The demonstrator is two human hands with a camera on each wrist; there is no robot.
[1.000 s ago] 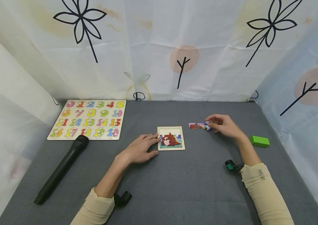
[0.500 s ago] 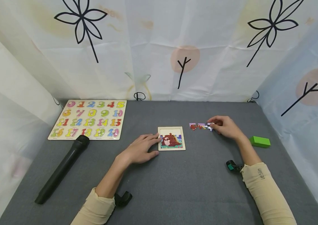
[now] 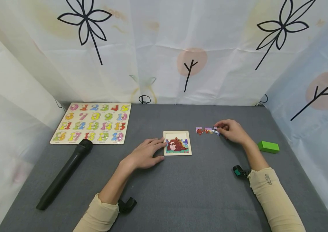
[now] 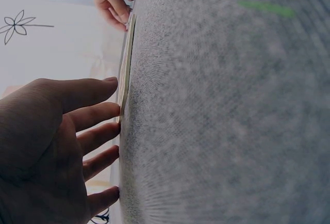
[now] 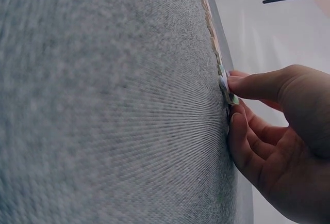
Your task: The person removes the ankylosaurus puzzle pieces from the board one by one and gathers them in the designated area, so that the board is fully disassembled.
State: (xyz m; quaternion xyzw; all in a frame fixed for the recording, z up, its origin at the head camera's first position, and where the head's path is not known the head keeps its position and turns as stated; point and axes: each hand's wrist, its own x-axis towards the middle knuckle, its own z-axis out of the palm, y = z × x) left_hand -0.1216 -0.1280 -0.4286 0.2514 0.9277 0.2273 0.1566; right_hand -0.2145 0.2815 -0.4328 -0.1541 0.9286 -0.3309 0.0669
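A small square puzzle tray [image 3: 177, 154] with a pale wooden rim lies mid-table; a brown spiky cartoon animal fills most of its picture, and a strip along the top is bare. My left hand [image 3: 143, 153] rests at its left side, fingers extended, fingertips on the rim. To the right of the tray, several purple-edged puzzle pieces [image 3: 208, 130] lie in a row. At the row's right end my right hand [image 3: 232, 131] pinches a puzzle piece [image 5: 230, 96] between thumb and fingers, low against the cloth; its fingers partly cover that piece.
A number board [image 3: 89, 124] lies at the back left, with a black microphone [image 3: 65, 175] touching its front edge. Beyond the right forearm sits a green block [image 3: 268, 147]. A patterned white curtain [image 3: 158, 51] hangs behind the grey tabletop [image 3: 181, 193].
My right hand has shifted slightly right and toward me, bringing its puzzle piece level with the row's end. In the last half second it has barely moved. The left hand stays on the tray.
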